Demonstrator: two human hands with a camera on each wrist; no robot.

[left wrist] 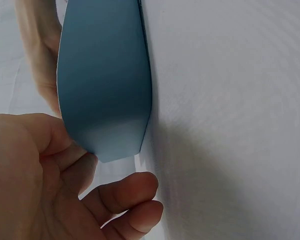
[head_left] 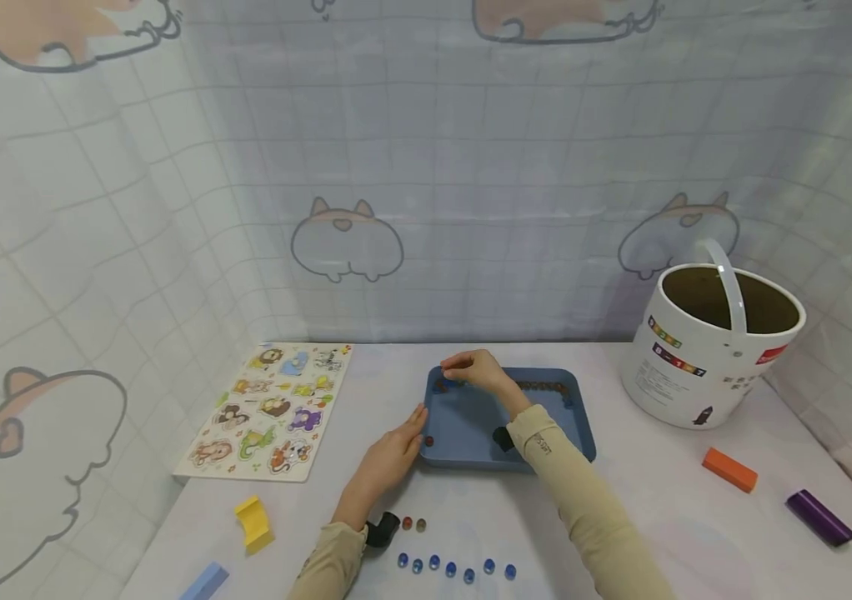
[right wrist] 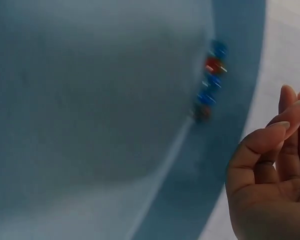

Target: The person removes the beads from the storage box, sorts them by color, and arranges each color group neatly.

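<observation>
Evidently sorted by position: blue tray (head_left: 463,433) taken as clock centre, twelve being the far side. Marble row (head_left: 542,386) lies inside it along the far wall, twelve to two, presumably because the wall stops rolling. One reddish marble (head_left: 429,441) sits inside at eight.

Left hand (head_left: 388,458) touches the tray at about eight-thirty, fingers bent by the rim; likely a brace against sliding. Whether thumb and fingers actually pinch the wall, cannot tell.

Right hand (head_left: 474,367) hovers over eleven, thumb and fingertips drawn together, a pose suited to small round pieces. Nothing shows between the tips; a marble hidden there cannot be ruled out.

Outside the tray, toward six: blue marbles (head_left: 451,569) in an uneven line; a red marble (head_left: 407,523) and a brownish marble (head_left: 421,525) side by side at seven. Kept within easy reach, I judge.

Periphery: animal board (head_left: 298,392) at nine, yellow block (head_left: 253,525) at eight, white bucket (head_left: 669,371) at two, orange block (head_left: 729,470) at four; all beyond the working area.
</observation>
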